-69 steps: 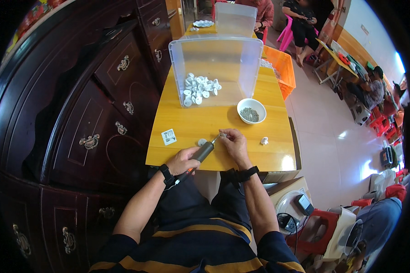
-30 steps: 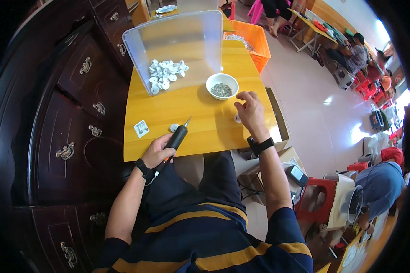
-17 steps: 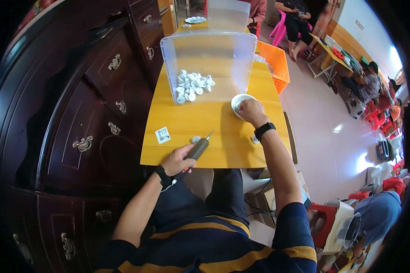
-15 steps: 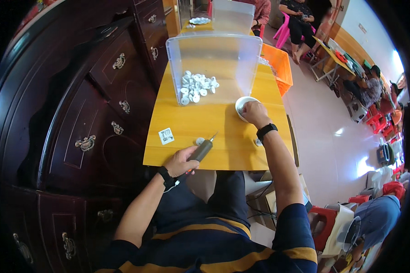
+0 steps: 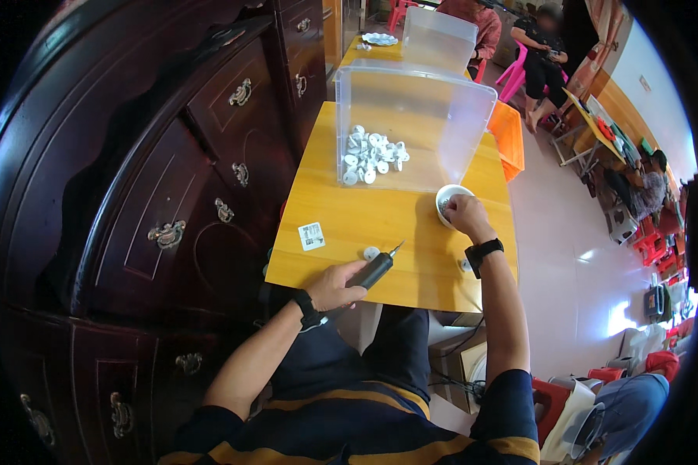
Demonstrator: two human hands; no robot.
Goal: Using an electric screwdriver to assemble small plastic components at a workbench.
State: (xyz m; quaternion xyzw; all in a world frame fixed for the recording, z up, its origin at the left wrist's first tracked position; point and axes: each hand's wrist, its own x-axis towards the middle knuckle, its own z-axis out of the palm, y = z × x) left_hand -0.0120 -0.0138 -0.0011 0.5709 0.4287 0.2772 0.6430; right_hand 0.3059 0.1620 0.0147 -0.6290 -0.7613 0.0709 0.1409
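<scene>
1. Since half a second ago the right hand (image 5: 464, 212) has kept its place at the white bowl (image 5: 445, 200), and the left hand (image 5: 334, 284) has stayed at the near table edge with its tool; little has shifted apart from the head's slight turn.
2. Left hand: the fingers are curled fully round a black electric screwdriver (image 5: 374, 270), a thick dark barrel narrowing to a thin metal bit that points up and away from the knuckles.
3. Just beyond the bit's tip, and apart from it, lies a small white round part (image 5: 371, 253) on the yellow wooden table (image 5: 364, 221).
4. Right hand: the fingertips are bunched together and dip over the bowl's near rim; whether they pinch anything cannot be told.
5. The bowl is small, round and white; what lies inside is mostly hidden by the fingers.
6. Beyond both hands stands a clear plastic bin (image 5: 413, 128), its open side facing the person, with a heap of white round parts (image 5: 372, 153) on its floor towards the left.
7. Left of the screwdriver's tip lies a small white card (image 5: 311, 235).
8. An orange crate (image 5: 507, 136) sits beside the table's far right edge.
9. Each wrist wears a black band.
</scene>
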